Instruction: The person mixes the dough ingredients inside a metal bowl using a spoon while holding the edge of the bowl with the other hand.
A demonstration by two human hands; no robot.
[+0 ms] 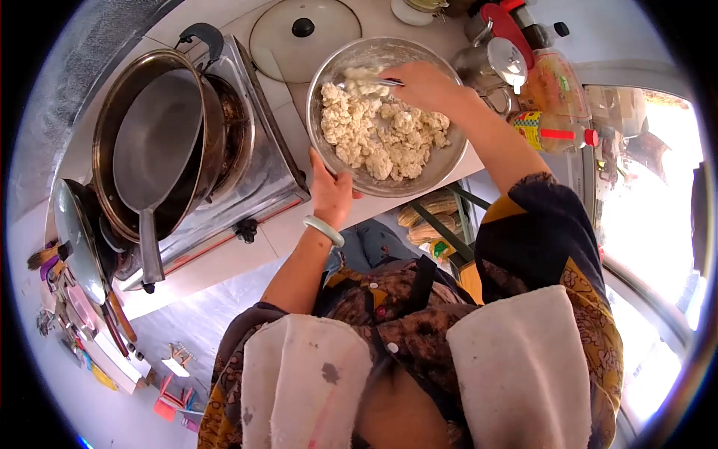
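Note:
A wide metal bowl [314, 123] stands on the counter, holding crumbly, pale dough [385, 138] in clumps. My left hand [331, 191], with a pale bangle at the wrist, grips the bowl's near left rim. Inside the bowl, toward its far side, my right hand [426, 90] is closed around a thin metal utensil [385, 81]. The utensil's tip is among the floury dough at the back, and its exact kind is hard to make out. Wet, paler dough sticks to the bowl's far wall.
Left of the bowl is a gas stove [262, 150] with a large pot [105, 150] and a frying pan [157, 142] in it. A glass lid [329, 37] lies behind. A metal pitcher [479, 67] and an oil bottle [550, 133] stand at the right.

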